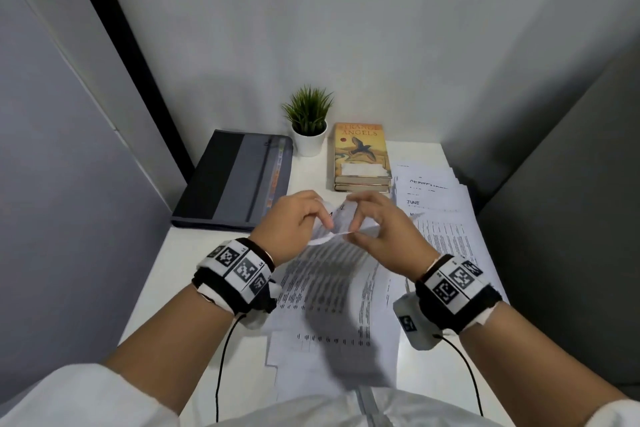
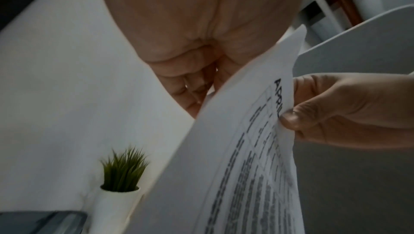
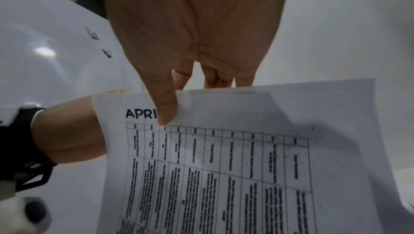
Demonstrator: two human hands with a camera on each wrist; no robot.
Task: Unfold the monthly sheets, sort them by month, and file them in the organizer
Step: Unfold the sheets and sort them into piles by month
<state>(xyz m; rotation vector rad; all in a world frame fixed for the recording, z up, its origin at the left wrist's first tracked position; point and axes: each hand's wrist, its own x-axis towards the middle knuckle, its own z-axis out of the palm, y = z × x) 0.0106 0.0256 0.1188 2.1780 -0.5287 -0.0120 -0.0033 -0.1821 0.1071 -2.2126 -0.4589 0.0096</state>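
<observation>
Head view: both my hands are up over the desk [image 1: 207, 253], pinching the top edge of one sheet [image 1: 341, 222] so it hangs free and its folds can drop open. My left hand [image 1: 294, 218] grips the top left corner. My right hand [image 1: 377, 222] pinches just beside it, thumb on the front, fingers behind.

Held high, probably so I can read the month before sorting. From here the heading is too crumpled to read.

Right wrist view gives it: "APRI", the rest under my thumb [image 3: 167, 112], with a table below. Left wrist view shows the sheet edge-on and my right thumb [image 2: 291, 119] on its rim.

Only the head view shows the rest: sorted sheets [image 1: 429, 191] fanned at right, JUNE readable; more sheets [image 1: 329, 305] under my wrists; organizer [image 1: 235, 180] closed at far left, nothing filed yet, I judge. Plant [image 1: 308, 121] and books [image 1: 362, 159] at back.
</observation>
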